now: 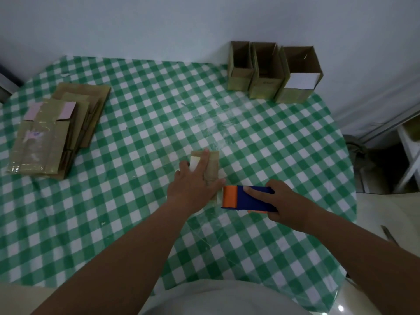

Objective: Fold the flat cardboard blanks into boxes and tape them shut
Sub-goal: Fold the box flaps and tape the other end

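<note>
Cardboard blanks [48,135] lie flat in a loose stack at the far left of the tabletop [141,123], which wears a green-and-white checked cloth; the top blank carries glossy tape and two pale pink patches near its far edge. Toward the middle, the left hand [193,181] lies palm down with fingers straight and somewhat spread, pressing on a small folded cardboard box [212,165] that rests on the cloth; a white label on the box shows beside the fingers. Just right of that hand, touching the near right corner of the box, sits a blue tape dispenser [247,198] with an orange front end. The right hand [284,202] grips the dispenser from the right, fingers curled round its body and the forefinger laid along its top. At the far right, against the wall, three open boxes [272,71] stand upright in a row, touching side by side, their tops open; the rightmost bears a white label on its near face.
</note>
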